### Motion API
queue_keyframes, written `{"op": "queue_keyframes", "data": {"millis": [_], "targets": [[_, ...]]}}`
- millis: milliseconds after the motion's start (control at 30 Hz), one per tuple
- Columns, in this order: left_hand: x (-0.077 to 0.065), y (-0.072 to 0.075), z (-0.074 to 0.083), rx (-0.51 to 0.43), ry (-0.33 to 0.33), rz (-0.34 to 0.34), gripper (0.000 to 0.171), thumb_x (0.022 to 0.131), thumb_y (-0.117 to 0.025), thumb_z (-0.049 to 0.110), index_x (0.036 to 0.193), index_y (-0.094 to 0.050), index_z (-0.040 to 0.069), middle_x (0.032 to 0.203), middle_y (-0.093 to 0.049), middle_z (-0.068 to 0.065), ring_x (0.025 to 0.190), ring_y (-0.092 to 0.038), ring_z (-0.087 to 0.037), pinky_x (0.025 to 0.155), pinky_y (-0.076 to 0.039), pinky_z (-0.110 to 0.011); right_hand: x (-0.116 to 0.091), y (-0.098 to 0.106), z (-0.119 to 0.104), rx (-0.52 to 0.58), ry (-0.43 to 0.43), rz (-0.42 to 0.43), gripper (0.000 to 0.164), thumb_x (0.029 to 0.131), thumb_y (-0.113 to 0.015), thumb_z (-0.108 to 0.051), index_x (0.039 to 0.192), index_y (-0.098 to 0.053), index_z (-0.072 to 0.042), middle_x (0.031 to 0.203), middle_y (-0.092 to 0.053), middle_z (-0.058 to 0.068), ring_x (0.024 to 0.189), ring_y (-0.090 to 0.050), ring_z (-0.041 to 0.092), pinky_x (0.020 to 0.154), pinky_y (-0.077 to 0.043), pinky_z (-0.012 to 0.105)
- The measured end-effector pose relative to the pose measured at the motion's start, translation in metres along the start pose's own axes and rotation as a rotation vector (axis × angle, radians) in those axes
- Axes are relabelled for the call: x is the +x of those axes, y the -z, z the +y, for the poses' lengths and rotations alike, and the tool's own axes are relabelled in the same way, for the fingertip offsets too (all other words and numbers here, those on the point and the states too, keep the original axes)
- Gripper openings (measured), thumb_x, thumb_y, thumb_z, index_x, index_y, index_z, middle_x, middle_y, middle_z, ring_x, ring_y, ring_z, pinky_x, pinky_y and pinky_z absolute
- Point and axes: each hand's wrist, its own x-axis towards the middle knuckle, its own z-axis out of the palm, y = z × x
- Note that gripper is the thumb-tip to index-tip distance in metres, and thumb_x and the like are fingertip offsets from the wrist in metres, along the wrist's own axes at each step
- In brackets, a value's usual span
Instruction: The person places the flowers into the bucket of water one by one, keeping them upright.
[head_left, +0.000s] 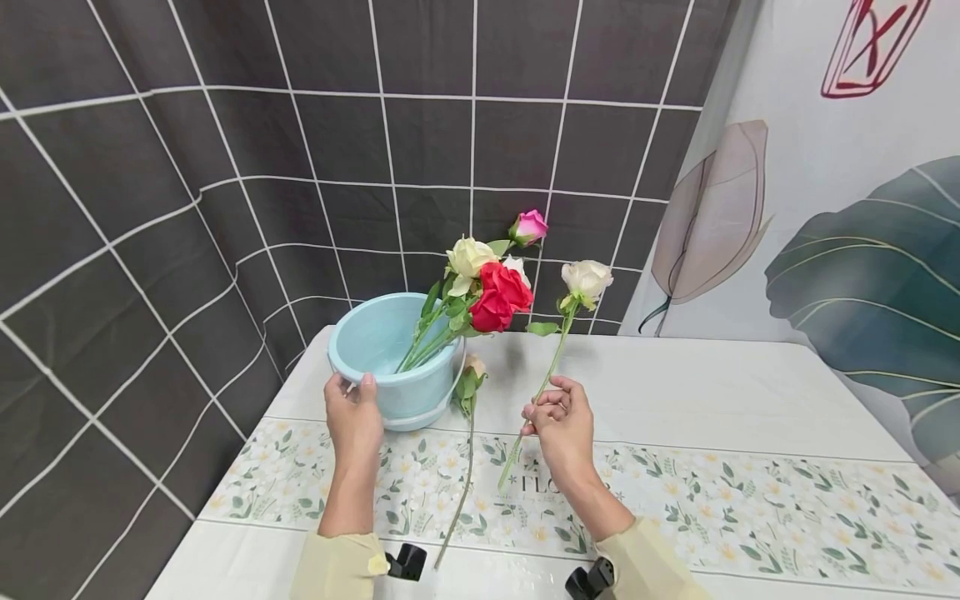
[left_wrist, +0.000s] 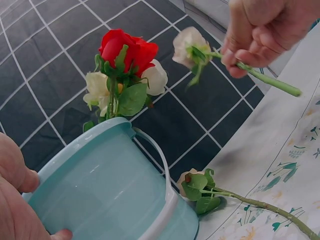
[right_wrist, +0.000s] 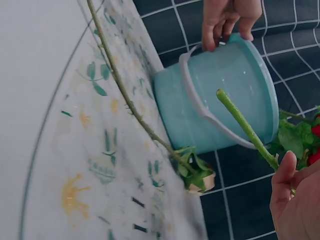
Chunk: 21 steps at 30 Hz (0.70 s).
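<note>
A light blue bucket with a pale handle stands at the left of the table, several flowers leaning out over its right rim. Among them are a red rose, a cream rose and a pink rosebud. My left hand grips the bucket's near-left rim. To the right of the bucket, my right hand pinches the green stem of a white rose, held tilted above the table with its bloom up. Between my hands, a peach rose lies on the table, its long stem pointing towards me.
The white table carries a band of printed flowers and leaves. Behind it hangs a dark cloth with white grid lines; a pale curtain with large printed leaves is at the right.
</note>
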Motion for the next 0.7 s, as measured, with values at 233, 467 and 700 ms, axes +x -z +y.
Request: {"op": "queue_keyframes", "data": {"millis": [233,467,700], "targets": [[0.047,-0.003,-0.055,-0.002,-0.038,0.011,0.066,0.081,-0.038,0.059,0.137,-0.013,0.034,0.143,-0.019,0.002,0.13,-0.024,-0.021,0.105,-0.023,-0.047,-0.007,-0.011,-0.044,0.022,0.065,0.037,0.05,0.077,-0.056,0.012,0.12,-0.036,-0.004,0.088,-0.047,0.013,0.069,-0.056,0.017,0.055,-0.056,0.035],[0.06,-0.003,-0.068,-0.01,-0.038,0.004,0.067,0.08,-0.038,0.059,0.137,-0.012,0.035,0.144,-0.017,0.002,0.131,-0.022,-0.021,0.107,-0.021,-0.045,0.005,-0.013,-0.038,0.082,0.162,0.016,0.049,0.078,-0.056,0.013,0.12,-0.036,-0.003,0.087,-0.047,0.013,0.07,-0.056,0.018,0.055,-0.055,0.034],[0.043,-0.003,-0.049,-0.009,-0.032,0.013,0.066,0.083,-0.038,0.055,0.139,-0.012,0.029,0.145,-0.017,-0.003,0.131,-0.021,-0.025,0.107,-0.02,-0.046,0.007,-0.024,-0.068,0.082,0.214,0.023,0.052,0.077,-0.059,0.012,0.12,-0.036,-0.004,0.089,-0.047,0.017,0.07,-0.056,0.02,0.053,-0.055,0.034]]}}
